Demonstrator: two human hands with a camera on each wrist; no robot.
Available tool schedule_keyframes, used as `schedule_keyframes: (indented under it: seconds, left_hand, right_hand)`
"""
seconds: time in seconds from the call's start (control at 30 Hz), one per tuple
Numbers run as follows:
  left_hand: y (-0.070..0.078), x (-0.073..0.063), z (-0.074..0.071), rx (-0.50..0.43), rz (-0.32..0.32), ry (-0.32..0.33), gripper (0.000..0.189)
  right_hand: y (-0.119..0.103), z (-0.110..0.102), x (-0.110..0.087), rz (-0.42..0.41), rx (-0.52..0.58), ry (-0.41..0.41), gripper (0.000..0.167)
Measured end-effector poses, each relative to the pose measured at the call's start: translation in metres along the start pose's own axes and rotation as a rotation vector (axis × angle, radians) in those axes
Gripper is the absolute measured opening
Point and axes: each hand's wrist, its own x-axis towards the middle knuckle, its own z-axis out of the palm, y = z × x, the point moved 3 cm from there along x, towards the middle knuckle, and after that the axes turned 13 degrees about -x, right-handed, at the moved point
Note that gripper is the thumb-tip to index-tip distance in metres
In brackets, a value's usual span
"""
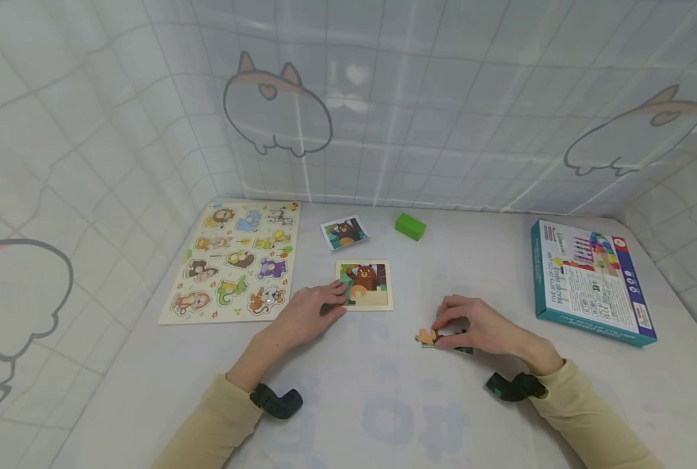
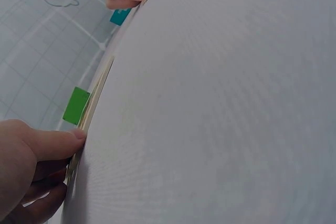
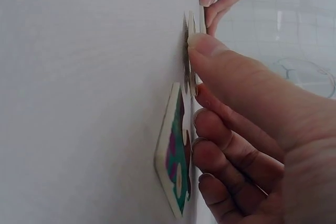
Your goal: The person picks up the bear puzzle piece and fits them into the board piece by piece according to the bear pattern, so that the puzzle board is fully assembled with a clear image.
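Note:
A small wooden puzzle tray (image 1: 389, 286) shows a brown bear picture with a bare wooden patch at its lower right. At its left edge my left hand (image 1: 309, 312) grips the frame, thumb near the lower corner. To the right, my right hand (image 1: 486, 326) pinches an orange-tan puzzle piece (image 1: 425, 337) between thumb and index finger, just above the table. Another puzzle piece (image 3: 173, 153), with green, purple and brown colours, lies on the table under that hand's curled fingers. In the left wrist view the tray (image 2: 100, 85) appears edge-on.
A picture card (image 1: 344, 232) of the bear lies behind the tray, beside a green block (image 1: 410, 227). An animal puzzle board (image 1: 219, 260) occupies the left side. A boxed bead set (image 1: 595, 283) lies at the right. Tile-patterned sheeting (image 1: 419, 130) rises behind the table.

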Motion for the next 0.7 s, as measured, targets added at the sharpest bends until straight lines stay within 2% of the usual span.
schedule_keyframes:
  seconds: [0.33, 0.53, 0.7]
  left_hand:
    - [-0.001, 0.0, 0.0, -0.016, -0.022, -0.009, 0.029]
    - [-0.002, 0.0, 0.0, -0.027, -0.013, -0.002, 0.027]
    - [-0.001, 0.0, 0.0, -0.027, -0.004, -0.004, 0.026]
  right_hand:
    - [-0.015, -0.01, 0.011, -0.058, -0.044, 0.113, 0.014]
    - [-0.03, -0.008, 0.032, -0.072, -0.05, 0.18, 0.017]
    - [-0.043, -0.002, 0.053, -0.072, -0.095, 0.195, 0.017]
